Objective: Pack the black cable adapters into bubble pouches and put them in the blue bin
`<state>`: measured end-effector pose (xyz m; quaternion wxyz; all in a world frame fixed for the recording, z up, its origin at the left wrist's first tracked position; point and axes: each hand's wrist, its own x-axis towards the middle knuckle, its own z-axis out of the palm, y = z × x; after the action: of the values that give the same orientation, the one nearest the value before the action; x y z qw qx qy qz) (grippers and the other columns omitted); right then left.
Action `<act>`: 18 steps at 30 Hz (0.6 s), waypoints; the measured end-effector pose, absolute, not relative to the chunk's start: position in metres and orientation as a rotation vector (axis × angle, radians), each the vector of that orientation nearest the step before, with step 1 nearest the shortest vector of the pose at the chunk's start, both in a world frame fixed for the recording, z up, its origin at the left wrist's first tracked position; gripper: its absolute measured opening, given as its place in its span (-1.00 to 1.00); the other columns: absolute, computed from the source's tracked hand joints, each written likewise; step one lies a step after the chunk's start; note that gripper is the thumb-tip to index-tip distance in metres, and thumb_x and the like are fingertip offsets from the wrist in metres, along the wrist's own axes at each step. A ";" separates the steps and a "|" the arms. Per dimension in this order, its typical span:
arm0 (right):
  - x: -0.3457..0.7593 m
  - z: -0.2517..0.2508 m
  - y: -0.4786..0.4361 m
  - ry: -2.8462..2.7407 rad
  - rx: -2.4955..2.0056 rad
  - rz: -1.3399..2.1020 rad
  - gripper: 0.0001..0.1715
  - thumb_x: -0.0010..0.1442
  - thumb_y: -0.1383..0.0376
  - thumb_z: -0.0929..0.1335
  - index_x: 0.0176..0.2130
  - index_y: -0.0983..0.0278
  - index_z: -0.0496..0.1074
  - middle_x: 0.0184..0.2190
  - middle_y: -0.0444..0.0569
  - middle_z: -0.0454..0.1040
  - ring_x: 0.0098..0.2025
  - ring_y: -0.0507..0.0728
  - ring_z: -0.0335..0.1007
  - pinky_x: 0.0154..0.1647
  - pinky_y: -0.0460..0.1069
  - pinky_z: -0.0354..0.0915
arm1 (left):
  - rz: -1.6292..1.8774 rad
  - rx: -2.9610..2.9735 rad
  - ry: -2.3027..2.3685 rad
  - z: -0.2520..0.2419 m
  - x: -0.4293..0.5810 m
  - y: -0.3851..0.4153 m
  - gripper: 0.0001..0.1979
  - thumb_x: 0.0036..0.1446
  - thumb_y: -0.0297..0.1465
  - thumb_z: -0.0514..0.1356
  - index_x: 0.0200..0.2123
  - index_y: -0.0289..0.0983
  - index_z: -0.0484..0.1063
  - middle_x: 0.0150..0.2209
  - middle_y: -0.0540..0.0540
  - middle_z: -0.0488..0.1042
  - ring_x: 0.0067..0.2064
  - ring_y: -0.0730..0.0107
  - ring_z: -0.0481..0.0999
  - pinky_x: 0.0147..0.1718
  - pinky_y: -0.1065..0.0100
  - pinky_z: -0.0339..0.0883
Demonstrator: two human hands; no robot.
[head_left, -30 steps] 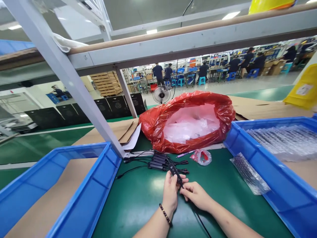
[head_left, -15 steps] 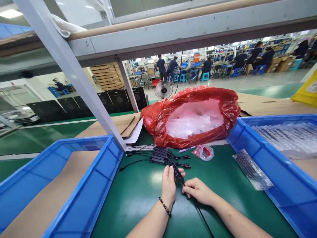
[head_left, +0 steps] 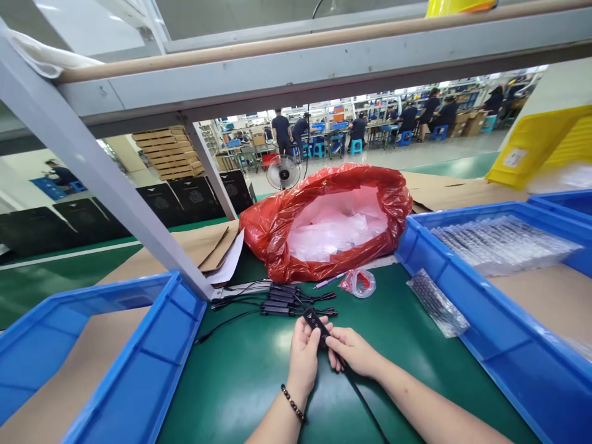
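A slim black inline controller [head_left: 316, 325] with small printed symbols lies across the fingers of my left hand [head_left: 305, 348], whose thumb presses its edge. My right hand [head_left: 349, 350] pinches the controller's lower end, where the cable [head_left: 367, 407] leaves and runs down toward the front edge. A beaded bracelet is on my left wrist. Just beyond my hands, several similar black controllers with cables [head_left: 280, 299] lie in a bundle on the green tabletop [head_left: 240, 376].
A red plastic bag [head_left: 259, 228] holding clear plastic pouches stands behind. Blue bins flank me: a left bin [head_left: 152, 345] lined with cardboard, a right bin [head_left: 462, 296] with bubble-wrapped packs. A bubble pouch [head_left: 437, 303], a pen [head_left: 329, 281] and a small bag of red pieces [head_left: 359, 283] lie nearby.
The view has turned to the right. My right hand has moved up along the cable onto the controller's lower end, closer to my left hand.
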<state>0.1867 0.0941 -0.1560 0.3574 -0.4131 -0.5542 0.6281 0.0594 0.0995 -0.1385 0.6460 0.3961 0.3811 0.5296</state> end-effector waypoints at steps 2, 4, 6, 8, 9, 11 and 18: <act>0.187 -0.157 0.095 -1.412 -1.069 1.634 -0.46 0.02 -0.14 0.22 -0.44 0.30 0.20 -0.72 -0.20 0.32 -0.74 -0.07 0.13 -0.71 -0.16 0.05 | 1.193 0.896 0.842 -0.140 0.059 0.101 -0.67 -0.07 -0.29 0.24 -0.22 -0.26 0.26 -0.15 -0.20 0.47 -0.14 0.19 0.48 -0.12 0.19 0.30; 0.186 -0.156 0.096 -1.397 -1.069 1.635 -0.47 0.02 -0.13 0.22 -0.44 0.30 0.20 -0.72 -0.20 0.32 -0.75 -0.08 0.11 -0.72 -0.17 0.06 | 1.183 0.895 0.831 -0.139 0.059 0.102 -0.64 -0.09 -0.32 0.26 -0.21 -0.26 0.26 -0.15 -0.21 0.47 -0.12 0.17 0.47 -0.10 0.17 0.29; 0.186 -0.153 0.095 -1.399 -1.074 1.629 -0.48 0.03 -0.11 0.22 -0.44 0.31 0.22 -0.73 -0.22 0.30 -0.75 -0.08 0.11 -0.71 -0.17 0.06 | 1.177 0.886 0.841 -0.137 0.059 0.102 -0.61 -0.14 -0.33 0.29 -0.22 -0.26 0.26 -0.17 -0.21 0.48 -0.12 0.15 0.47 -0.10 0.17 0.30; 0.185 -0.150 0.095 -1.422 -1.089 1.621 -0.51 0.04 -0.08 0.23 -0.46 0.31 0.23 -0.73 -0.23 0.28 -0.74 -0.09 0.12 -0.70 -0.18 0.07 | 1.170 0.873 0.883 -0.136 0.060 0.102 -0.59 -0.20 -0.34 0.32 -0.25 -0.26 0.27 -0.21 -0.19 0.50 -0.14 0.15 0.48 -0.12 0.18 0.31; 0.185 -0.149 0.095 -1.431 -1.101 1.621 -0.53 0.04 -0.05 0.24 -0.49 0.31 0.23 -0.74 -0.23 0.26 -0.73 -0.09 0.12 -0.70 -0.18 0.08 | 1.163 0.867 0.916 -0.136 0.060 0.102 -0.58 -0.23 -0.33 0.34 -0.27 -0.27 0.28 -0.24 -0.18 0.51 -0.16 0.16 0.49 -0.14 0.19 0.33; 0.184 -0.148 0.094 -1.449 -1.127 1.619 -0.57 0.04 0.01 0.26 -0.55 0.31 0.22 -0.73 -0.23 0.25 -0.71 -0.09 0.14 -0.69 -0.19 0.10 | 1.155 0.867 0.984 -0.138 0.059 0.104 -0.56 -0.27 -0.29 0.35 -0.29 -0.28 0.29 -0.30 -0.15 0.53 -0.20 0.16 0.51 -0.19 0.22 0.37; 0.187 -0.155 0.098 -1.594 -1.236 1.544 -0.72 0.08 0.24 0.30 -0.59 0.31 0.28 -0.70 -0.26 0.26 -0.65 -0.10 0.19 -0.60 -0.22 0.15 | 1.107 0.782 1.153 -0.156 0.049 0.121 -0.49 -0.36 0.04 0.26 -0.44 -0.25 0.36 -0.47 -0.12 0.55 -0.27 0.02 0.52 -0.36 0.15 0.46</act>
<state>0.1868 0.0982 -0.1549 0.2962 -0.4648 -0.5993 0.5806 0.0492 0.1214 -0.1556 0.6298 0.3414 0.5033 0.4831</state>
